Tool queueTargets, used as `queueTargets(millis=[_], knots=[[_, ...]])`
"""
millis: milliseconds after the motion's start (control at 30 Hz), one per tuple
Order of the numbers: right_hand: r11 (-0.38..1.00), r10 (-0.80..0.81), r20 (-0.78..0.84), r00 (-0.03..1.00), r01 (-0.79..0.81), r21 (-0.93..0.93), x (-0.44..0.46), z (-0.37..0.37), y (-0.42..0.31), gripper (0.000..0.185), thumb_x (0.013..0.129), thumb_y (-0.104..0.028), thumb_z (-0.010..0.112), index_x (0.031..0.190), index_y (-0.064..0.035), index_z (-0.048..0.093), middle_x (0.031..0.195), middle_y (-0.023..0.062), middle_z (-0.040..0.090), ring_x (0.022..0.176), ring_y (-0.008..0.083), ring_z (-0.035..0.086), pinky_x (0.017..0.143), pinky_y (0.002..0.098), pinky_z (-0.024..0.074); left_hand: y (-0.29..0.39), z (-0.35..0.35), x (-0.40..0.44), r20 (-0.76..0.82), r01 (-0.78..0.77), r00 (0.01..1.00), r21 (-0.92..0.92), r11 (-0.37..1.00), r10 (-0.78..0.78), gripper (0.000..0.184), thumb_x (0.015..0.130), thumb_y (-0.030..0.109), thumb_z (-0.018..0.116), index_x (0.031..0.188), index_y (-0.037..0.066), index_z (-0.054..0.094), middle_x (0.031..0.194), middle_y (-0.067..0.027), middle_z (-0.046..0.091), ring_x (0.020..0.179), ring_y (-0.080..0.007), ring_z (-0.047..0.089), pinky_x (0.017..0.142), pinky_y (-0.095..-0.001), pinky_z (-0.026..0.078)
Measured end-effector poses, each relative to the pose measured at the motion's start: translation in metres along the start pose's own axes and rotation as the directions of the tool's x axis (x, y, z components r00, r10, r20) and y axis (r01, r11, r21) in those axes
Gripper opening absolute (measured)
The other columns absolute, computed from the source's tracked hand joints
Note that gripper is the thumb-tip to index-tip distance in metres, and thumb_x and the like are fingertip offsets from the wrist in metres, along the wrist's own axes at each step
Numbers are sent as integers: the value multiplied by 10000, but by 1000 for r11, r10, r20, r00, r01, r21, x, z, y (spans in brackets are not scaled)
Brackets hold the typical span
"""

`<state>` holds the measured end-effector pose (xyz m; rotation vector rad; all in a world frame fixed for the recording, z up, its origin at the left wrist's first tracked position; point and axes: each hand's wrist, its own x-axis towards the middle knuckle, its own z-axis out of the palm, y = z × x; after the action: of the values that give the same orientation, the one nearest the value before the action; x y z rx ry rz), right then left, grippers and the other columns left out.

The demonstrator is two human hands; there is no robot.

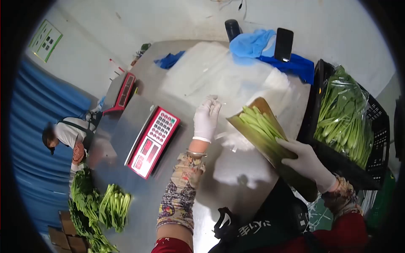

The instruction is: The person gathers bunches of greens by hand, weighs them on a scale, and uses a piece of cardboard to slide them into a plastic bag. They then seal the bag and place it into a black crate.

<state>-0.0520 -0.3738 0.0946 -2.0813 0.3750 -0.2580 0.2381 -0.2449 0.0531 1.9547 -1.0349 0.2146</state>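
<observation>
My right hand, in a white glove, grips a brownish curved sleeve from its lower right side. Pale green vegetable stalks show at the sleeve's wide upper end; the rest of the bundle is hidden inside it. My left hand, also gloved, is over the metal table, between the scale and the sleeve. Its fingers point away from me, loosely bent, and nothing can be made out in them. Just beyond it lies a spread of clear plastic bags.
A red and white scale stands left of my left hand, with a second scale behind. Leafy greens lie at the lower left, near a co-worker. At right, a black crate holds bagged greens. A phone stands at the back.
</observation>
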Motion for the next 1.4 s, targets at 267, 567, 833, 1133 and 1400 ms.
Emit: queueTargets(millis=[267,567,833,1133,1400], knots=[[908,-164,-7,986,154,390,26,52,19,527,764,-2,609,1279,-11,496,1185,161,584,1035,200,591,888,278,453,126,-6,-83,237,-458,814,-300,837,530,43,769,47,593,801,40,564,1012,-120,586,982,-309,546,896,-393,427],[963,-267,-35,963,267,21,-34,59,-56,445,776,-122,669,1199,-29,568,1208,187,560,1039,307,586,878,311,459,94,-71,-177,-542,-44,697,-686,726,-470,482,925,379,527,1236,18,453,1271,-134,478,1153,-236,472,973,-334,389],[911,-406,392,826,399,103,-30,127,-59,398,776,-133,644,1171,-95,619,1197,207,574,955,325,626,824,358,499,87,-19,-298,216,198,762,-975,-99,-610,476,977,354,427,1319,26,379,1268,-112,492,1179,-227,462,1032,-382,347],[854,-439,629,641,515,71,10,233,-135,489,824,-197,619,1287,-79,516,1319,200,479,1150,367,517,973,380,427,100,-38,-342,468,324,778,-871,-370,-419,615,907,582,415,1073,-4,497,987,-105,569,887,-206,547,798,-321,447],[591,-622,484,616,774,-227,-12,157,-226,589,806,-325,647,1275,-1,496,1257,230,519,1168,377,490,994,423,370,125,-111,-291,166,-110,839,-881,-460,-519,658,915,566,409,1260,8,452,1268,-105,501,1197,-215,444,1047,-376,310]])
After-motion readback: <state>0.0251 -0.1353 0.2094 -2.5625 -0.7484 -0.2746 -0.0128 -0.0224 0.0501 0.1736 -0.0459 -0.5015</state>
